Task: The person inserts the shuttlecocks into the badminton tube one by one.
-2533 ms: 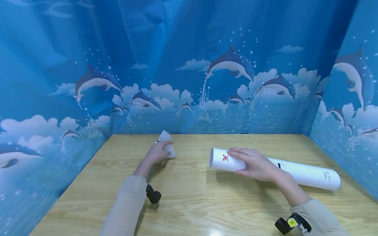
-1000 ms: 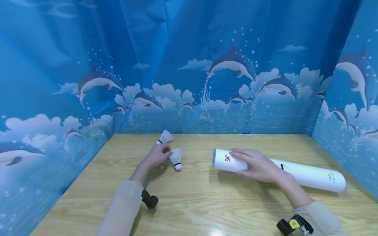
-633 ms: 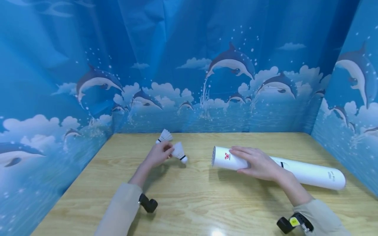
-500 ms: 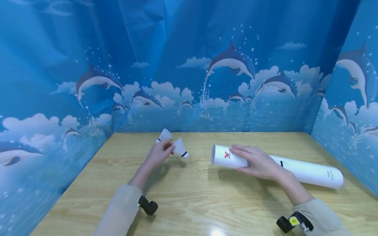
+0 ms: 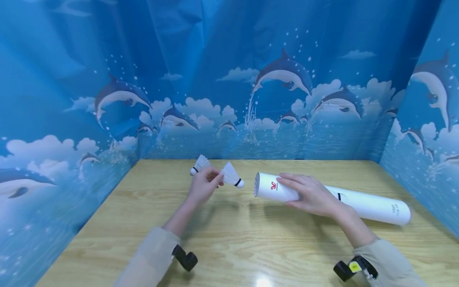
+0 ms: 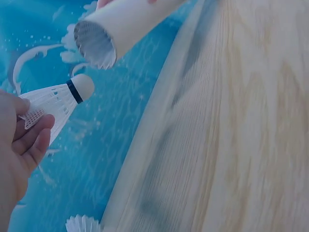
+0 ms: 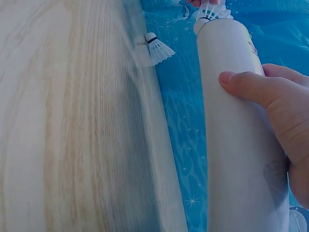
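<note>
My left hand (image 5: 206,185) pinches a white shuttlecock (image 5: 231,175) by its feathered skirt, above the table. Its rounded cork tip, ringed by a black band, points right toward the tube's mouth, a short gap apart. My right hand (image 5: 312,194) grips a long white shuttlecock tube (image 5: 373,205) with a red logo, fingers over the top and thumb on the near side. In the left wrist view, feather edges of a shuttlecock (image 6: 96,46) show inside the tube's open end. Another shuttlecock (image 5: 201,163) lies on the table behind my left hand.
The wooden table (image 5: 229,247) runs back to a blue curtain (image 5: 215,79) printed with dolphins, which also closes in the left and right sides. A black wrist camera (image 5: 185,258) sits on the left sleeve, another camera (image 5: 344,271) on the right.
My left hand has picked one shuttlecock up off the table, swung its cork to the right and carried it toward the tube. The other shuttlecock stays put. The tube has shifted only slightly.
</note>
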Tool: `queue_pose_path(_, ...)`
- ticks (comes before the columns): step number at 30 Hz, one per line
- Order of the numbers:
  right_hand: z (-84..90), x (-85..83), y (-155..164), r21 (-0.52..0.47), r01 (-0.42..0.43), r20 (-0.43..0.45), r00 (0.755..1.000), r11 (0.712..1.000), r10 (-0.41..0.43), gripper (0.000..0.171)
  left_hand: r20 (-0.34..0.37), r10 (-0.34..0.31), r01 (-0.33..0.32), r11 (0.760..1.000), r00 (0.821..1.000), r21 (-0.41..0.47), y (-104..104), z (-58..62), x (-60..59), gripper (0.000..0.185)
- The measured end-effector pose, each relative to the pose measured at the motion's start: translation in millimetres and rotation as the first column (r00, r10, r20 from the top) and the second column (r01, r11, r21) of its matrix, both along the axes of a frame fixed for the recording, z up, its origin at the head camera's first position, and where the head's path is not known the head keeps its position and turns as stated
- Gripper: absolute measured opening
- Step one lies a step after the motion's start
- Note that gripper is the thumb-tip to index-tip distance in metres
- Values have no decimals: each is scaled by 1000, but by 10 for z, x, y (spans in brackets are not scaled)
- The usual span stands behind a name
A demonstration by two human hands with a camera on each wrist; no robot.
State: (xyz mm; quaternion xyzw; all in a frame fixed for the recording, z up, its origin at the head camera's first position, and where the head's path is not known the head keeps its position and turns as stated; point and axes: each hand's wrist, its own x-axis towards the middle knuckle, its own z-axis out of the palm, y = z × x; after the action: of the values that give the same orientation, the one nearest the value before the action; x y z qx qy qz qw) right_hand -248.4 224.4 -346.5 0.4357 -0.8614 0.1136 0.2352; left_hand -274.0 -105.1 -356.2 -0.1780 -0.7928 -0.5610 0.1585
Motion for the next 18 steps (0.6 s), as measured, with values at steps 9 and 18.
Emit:
queue_pose_path(9,18,-3,-29,-27,-11,-26,1000,1000,11,77,12,-95,94,991,995,91,252,196,258,7)
queue_pose_path(18,19,-2,-56,-33,-6,-19,1000,999,5,75,76,-122,112,986,990,124,493,14,177,10)
